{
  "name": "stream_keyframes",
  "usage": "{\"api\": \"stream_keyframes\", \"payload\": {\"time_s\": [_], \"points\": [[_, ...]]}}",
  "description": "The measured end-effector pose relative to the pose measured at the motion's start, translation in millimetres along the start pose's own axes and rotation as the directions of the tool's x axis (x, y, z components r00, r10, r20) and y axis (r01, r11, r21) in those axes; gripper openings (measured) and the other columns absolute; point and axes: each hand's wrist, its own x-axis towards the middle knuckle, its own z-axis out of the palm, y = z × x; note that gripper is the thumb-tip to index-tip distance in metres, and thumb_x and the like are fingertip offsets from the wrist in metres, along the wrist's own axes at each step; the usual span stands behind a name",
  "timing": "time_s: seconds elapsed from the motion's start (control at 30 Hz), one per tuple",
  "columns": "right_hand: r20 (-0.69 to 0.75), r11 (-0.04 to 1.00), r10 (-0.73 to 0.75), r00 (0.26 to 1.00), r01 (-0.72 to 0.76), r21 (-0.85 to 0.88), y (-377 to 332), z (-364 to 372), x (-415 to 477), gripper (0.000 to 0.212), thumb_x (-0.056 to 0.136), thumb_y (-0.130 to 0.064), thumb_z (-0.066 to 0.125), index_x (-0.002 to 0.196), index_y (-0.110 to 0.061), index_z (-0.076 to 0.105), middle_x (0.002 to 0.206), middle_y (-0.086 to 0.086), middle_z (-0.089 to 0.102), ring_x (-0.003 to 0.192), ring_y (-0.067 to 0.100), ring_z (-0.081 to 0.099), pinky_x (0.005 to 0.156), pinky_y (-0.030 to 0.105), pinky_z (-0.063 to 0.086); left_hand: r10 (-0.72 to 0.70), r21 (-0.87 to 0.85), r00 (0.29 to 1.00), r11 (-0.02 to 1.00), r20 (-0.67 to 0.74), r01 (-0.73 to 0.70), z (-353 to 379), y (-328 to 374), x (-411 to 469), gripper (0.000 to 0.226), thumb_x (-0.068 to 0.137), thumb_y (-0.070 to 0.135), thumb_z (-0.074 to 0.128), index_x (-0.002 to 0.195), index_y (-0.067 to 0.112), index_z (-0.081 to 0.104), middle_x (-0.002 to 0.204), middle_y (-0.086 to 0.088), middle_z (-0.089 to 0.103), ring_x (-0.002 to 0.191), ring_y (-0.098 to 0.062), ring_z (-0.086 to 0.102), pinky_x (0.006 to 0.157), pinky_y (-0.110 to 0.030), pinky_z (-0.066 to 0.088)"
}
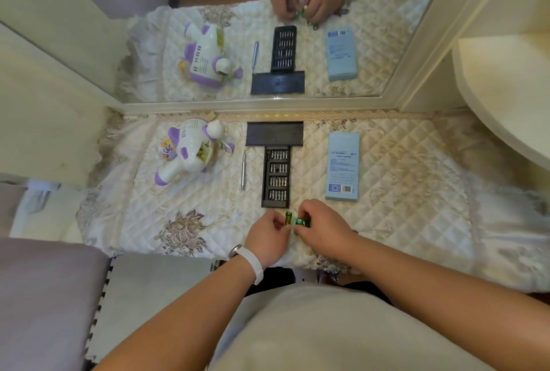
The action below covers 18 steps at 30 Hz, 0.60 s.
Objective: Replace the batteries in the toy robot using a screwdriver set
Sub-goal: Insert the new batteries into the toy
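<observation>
A white and purple toy robot [190,152] lies on its side at the left of the quilted table cover, its battery bay facing me. The silver screwdriver handle [243,170] lies between it and the black bit tray [276,180]. The tray's dark sleeve [274,133] rests just behind it. Near the front edge, my left hand [266,238] and my right hand [320,229] meet over a small pack of green batteries [297,219]; both pinch it, with one battery standing out at the left.
A pale blue box [343,166] lies right of the tray. A mirror [268,43] along the back of the table repeats the scene. A cream shelf [506,88] juts in at the right; grey upholstery [44,296] sits at the lower left.
</observation>
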Motion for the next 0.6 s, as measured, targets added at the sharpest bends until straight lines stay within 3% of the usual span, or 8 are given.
{"api": "stream_keyframes", "payload": {"time_s": [0.1, 0.2, 0.27, 0.43, 0.6], "points": [[-0.009, 0.996, 0.032, 0.999, -0.031, 0.082, -10, -8, -1, 0.016, 0.086, -0.028, 0.064, 0.088, -0.024, 0.049, 0.081, -0.007, 0.057, 0.062, 0.018, 0.058, 0.06, 0.036, 0.049, 0.037, -0.071, 0.999, 0.997, -0.027, -0.039, -11, 3, -6, 0.007, 0.095, 0.017, 0.062, 0.096, 0.02, 0.055, 0.087, 0.007, 0.06, 0.077, -0.008, 0.058, 0.067, -0.015, 0.043], [-0.041, 0.984, 0.05, 0.998, -0.042, 0.174, -27, -17, -1, 0.017, 0.084, -0.026, 0.066, 0.089, -0.026, 0.05, 0.074, -0.011, 0.057, 0.059, 0.015, 0.058, 0.057, 0.032, 0.048, 0.075, -0.179, 0.996, 0.98, -0.047, -0.082, -30, 7, -9, 0.013, 0.094, 0.018, 0.062, 0.092, 0.028, 0.054, 0.094, -0.002, 0.064, 0.09, -0.024, 0.068, 0.079, -0.042, 0.057], [-0.083, 0.974, 0.056, 0.995, -0.036, 0.224, -44, -23, -1, 0.016, 0.084, -0.023, 0.066, 0.092, -0.027, 0.053, 0.079, -0.011, 0.058, 0.063, 0.011, 0.057, 0.061, 0.031, 0.05, 0.128, -0.195, 0.991, 0.972, -0.042, -0.134, -47, 11, -11, 0.017, 0.094, 0.017, 0.062, 0.091, 0.031, 0.053, 0.095, -0.003, 0.066, 0.089, -0.027, 0.069, 0.081, -0.05, 0.058], [-0.138, 0.955, 0.04, 0.99, 0.003, 0.298, -91, -32, 1, 0.025, 0.087, -0.021, 0.066, 0.108, -0.031, 0.059, 0.094, -0.01, 0.063, 0.078, 0.005, 0.059, 0.067, 0.017, 0.048, 0.268, -0.235, 0.963, 0.934, -0.035, -0.268, -91, 19, -13, 0.016, 0.094, 0.013, 0.063, 0.092, 0.027, 0.057, 0.091, -0.003, 0.069, 0.081, -0.02, 0.067, 0.077, -0.046, 0.059], [-0.177, 0.962, 0.002, 0.984, 0.046, 0.27, -138, -27, 16, 0.027, 0.086, -0.02, 0.067, 0.11, -0.03, 0.062, 0.087, -0.01, 0.064, 0.073, 0.003, 0.06, 0.068, 0.018, 0.049, 0.288, -0.389, 0.957, 0.877, -0.043, -0.281, -132, 15, -13, 0.018, 0.094, 0.004, 0.062, 0.094, 0.022, 0.059, 0.094, -0.007, 0.069, 0.083, -0.021, 0.07, 0.07, -0.034, 0.059]]}}
